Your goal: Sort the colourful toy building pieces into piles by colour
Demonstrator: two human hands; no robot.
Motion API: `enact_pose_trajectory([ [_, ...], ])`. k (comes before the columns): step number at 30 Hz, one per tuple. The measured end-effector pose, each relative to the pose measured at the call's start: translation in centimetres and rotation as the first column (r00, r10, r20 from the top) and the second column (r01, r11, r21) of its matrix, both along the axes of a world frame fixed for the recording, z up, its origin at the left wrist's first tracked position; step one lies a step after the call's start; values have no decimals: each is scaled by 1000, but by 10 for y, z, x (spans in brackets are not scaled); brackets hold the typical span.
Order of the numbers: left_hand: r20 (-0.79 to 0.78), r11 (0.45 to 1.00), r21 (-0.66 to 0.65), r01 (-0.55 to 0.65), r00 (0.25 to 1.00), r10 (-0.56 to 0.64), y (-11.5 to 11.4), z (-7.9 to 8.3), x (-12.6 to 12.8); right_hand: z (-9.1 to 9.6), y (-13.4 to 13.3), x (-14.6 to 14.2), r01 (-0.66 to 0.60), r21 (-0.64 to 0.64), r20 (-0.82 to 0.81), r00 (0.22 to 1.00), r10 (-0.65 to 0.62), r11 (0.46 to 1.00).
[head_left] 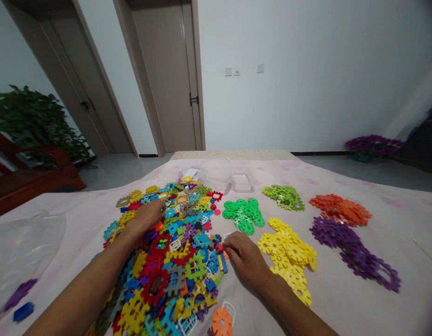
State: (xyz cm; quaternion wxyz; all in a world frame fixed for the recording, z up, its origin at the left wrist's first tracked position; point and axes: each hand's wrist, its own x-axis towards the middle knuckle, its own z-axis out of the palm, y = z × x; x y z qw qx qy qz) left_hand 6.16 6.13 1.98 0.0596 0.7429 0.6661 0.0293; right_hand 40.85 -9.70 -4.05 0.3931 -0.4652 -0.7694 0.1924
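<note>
A large mixed heap of plastic building pieces [174, 238], in many colours and shapes, covers the middle left of the table. My left hand [152, 214] is over the heap's upper left part, fingers curled down among the pieces; what they hold, if anything, is hidden. At the heap's right edge, my right hand [241, 254] has its fingers bent together beside a small red piece [219, 248]; I cannot make out what is in them. Just beyond it lie green notched discs [243, 214] and yellow notched discs [289, 252] in separate groups.
Farther right are lime-green pieces [283, 197], orange pieces [340, 209] and purple pieces [354, 249]. Clear plastic containers [242, 182] stand behind the heap. A transparent bag [23, 247] lies at left. An orange disc [222, 321] is near the front edge of the pink cloth [377, 308].
</note>
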Motion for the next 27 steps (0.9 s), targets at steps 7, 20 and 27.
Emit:
enact_pose_trajectory([
  [7, 93, 997, -57, 56, 994, -50, 16, -19, -1, 0, 1, -1, -3, 21, -4, 1000, 3, 1000],
  [20, 173, 992, -8, 123, 978, -120, -5, -11, -11, -3, 2, 1, -12, 0, -34, 999, 12, 1000],
  [27, 251, 994, 85, 66, 964, -86, -7, -6, -19, 1, 0, 0, -8, -26, -39, 999, 7, 1000],
])
